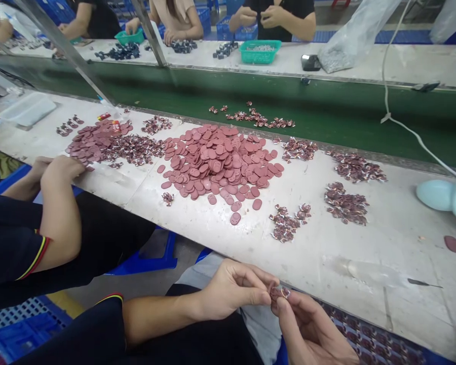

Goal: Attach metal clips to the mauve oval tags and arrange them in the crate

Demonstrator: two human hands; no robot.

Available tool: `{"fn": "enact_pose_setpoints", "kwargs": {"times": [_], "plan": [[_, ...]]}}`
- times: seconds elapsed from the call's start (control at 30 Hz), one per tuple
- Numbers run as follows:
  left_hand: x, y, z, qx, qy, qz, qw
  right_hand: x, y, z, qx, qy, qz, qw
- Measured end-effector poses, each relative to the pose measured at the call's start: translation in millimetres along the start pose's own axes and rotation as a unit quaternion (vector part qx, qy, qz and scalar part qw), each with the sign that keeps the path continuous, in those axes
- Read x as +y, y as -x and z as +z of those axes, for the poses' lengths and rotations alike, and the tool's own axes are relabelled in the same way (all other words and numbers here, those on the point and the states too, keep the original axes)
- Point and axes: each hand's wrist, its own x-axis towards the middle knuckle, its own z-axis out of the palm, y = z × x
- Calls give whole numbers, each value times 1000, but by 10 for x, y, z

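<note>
Over my lap at the table's near edge, my left hand (237, 290) and my right hand (311, 327) meet at the fingertips. Between them they pinch a small reddish-brown piece with white edges (281, 293); its exact kind is too small to make out. Both hands are closed on it. Beyond them on the white table lies a loose cluster of similar small brown-and-white pieces (285, 225). A large heap of dull-pink oval discs (220, 157) spreads across the middle. Under my right hand, partly hidden, is a tray with rows of brown pieces (376, 337).
A clear bottle with a thin dark tip (372, 271) lies at right, near a lone oval disc (452, 244) and a pale-blue fan (437, 195). A green conveyor belt (327, 116) runs behind. At left, a co-worker's hands (61, 170) rest by another disc pile (91, 139).
</note>
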Motion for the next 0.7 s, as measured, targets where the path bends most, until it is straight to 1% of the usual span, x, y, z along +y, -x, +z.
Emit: {"fn": "enact_pose_setpoints", "kwargs": {"times": [0.1, 0.17, 0.23, 0.27, 0.3, 0.33, 0.4, 0.43, 0.47, 0.5, 0.53, 0.57, 0.6, 0.63, 0.7], "plan": [[-23, 7, 25, -1, -5, -6, 1000, -83, -2, 2, 14, -48, 31, 998], [-56, 31, 57, -11, -10, -17, 1000, -119, -13, -58, -11, -63, 12, 998], [-98, 67, 98, -34, -24, -36, 998, -99, -8, -201, -48, -49, -28, 997], [-120, 84, 119, -51, -36, -50, 997, -55, 15, -312, -53, -43, -40, 997], [-140, 96, 136, -69, -51, -65, 994, 18, 58, -452, -40, -39, -39, 998], [-159, 100, 148, -87, -70, -78, 991, 121, 127, -619, 0, -36, -26, 999], [-202, 73, 146, -117, -118, -98, 981, 407, 349, -1015, 124, -15, 24, 992], [-231, 40, 129, -127, -145, -101, 976, 580, 496, -1227, 204, 16, 42, 978], [-266, -3, 101, -135, -170, -99, 971, 764, 658, -1432, 253, 66, 72, 963], [-310, -54, 65, -141, -191, -94, 967, 950, 825, -1618, 273, 135, 102, 947], [-360, -110, 21, -142, -208, -89, 964, 1134, 989, -1774, 281, 174, 132, 934], [-415, -165, -26, -139, -221, -88, 961, 1310, 1141, -1892, 264, 203, 167, 928], [-470, -217, -73, -130, -230, -92, 960, 1474, 1277, -1966, 241, 238, 195, 920], [-523, -263, -117, -119, -236, -102, 959, 1624, 1395, -1999, 210, 265, 218, 916], [-606, -329, -184, -101, -244, -127, 956, 1879, 1570, -1962, 153, 304, 243, 908]]}}
